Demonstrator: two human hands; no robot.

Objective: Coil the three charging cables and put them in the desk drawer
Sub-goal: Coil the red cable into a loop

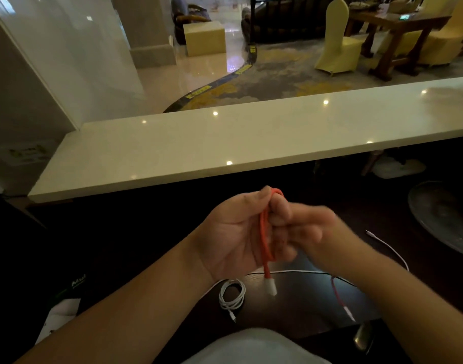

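My left hand (235, 232) holds a bundle of orange-red cable (264, 232) upright, thumb at the top loop; its white plug (271, 286) hangs below. My right hand (312, 232), blurred, has its fingers curled against the same cable from the right. A coiled white cable (231, 295) lies on the dark desk (298, 306) below my left wrist. A loose white cable (390, 249) runs across the desk to the right. A thin red cable end (339, 298) with a white plug lies below my right wrist. No drawer is visible.
A long cream counter (251, 137) stands above and behind the dark desk. A white paper (59, 316) and a dark packet (75, 282) lie at the lower left. A round dark mat (446, 214) sits at the right. Chairs and a table stand beyond the counter.
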